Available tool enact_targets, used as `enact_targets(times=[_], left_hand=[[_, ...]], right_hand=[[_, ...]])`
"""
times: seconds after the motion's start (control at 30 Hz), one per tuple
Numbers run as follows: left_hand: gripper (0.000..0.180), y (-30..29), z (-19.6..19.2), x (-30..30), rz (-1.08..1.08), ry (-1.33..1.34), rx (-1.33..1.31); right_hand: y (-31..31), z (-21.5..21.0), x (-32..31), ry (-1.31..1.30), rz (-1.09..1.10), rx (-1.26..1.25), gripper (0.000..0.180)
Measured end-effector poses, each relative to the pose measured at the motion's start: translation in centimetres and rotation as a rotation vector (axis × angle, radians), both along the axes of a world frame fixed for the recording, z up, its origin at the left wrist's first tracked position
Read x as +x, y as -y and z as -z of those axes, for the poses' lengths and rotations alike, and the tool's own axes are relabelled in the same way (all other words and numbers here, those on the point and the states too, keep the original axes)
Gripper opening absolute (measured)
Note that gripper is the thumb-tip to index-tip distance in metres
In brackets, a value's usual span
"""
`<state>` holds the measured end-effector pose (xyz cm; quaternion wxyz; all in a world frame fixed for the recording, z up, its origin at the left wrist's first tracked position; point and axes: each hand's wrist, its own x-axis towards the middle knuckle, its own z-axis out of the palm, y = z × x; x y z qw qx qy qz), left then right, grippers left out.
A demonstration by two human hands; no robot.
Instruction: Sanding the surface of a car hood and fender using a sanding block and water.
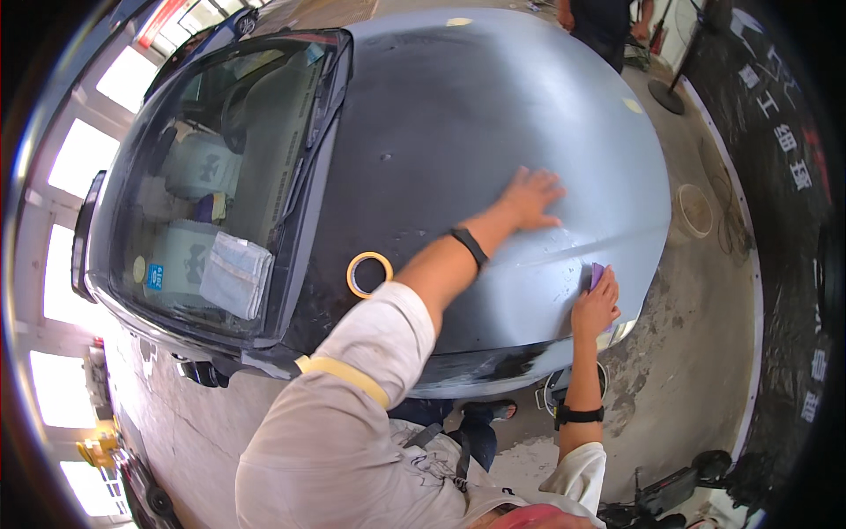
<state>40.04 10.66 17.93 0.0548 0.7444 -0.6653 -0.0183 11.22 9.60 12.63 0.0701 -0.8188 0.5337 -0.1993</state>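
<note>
My left hand (531, 199) lies flat on the grey car hood (458, 106), its fingers spread. Nearer the front corner of the hood, my right hand (597, 305) is closed on a small purple sanding pad (597, 275) and presses it to the painted surface. Part of the pad is hidden by the fingers. Wet-looking specks show on the hood between my hands. A roll of yellow masking tape (353, 264) rests on the hood to the left of my left forearm.
A folded pale cloth (236, 275) lies on the windshield (256, 150). A bucket (603, 381) is partly hidden below my right forearm; another round bucket (694, 212) stands on the floor to the right. Beyond the hood is another person (602, 31), near a black stand base (666, 97).
</note>
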Motion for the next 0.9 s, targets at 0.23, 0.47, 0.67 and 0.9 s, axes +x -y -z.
enact_targets(times=[0.23,0.47,0.67,0.9], left_hand=[[0.123,-4.5,-10.6,20.5,-0.649,-0.020,0.440],[0.134,0.3,-18.2,28.2,-0.703,-0.043,0.282],[0.148,-0.9,-19.9,33.6,-0.735,-0.060,0.179],[0.160,-1.5,-16.2,33.2,-0.704,-0.055,0.509]], right_hand=[[-0.7,1.0,0.8,-0.083,0.069,-0.077,0.067],[0.2,0.5,-0.4,-0.070,0.078,-0.056,0.067],[-1.2,1.3,1.1,-0.020,0.036,-0.053,0.068],[-0.7,0.1,0.6,0.013,0.038,-0.046,0.067]])
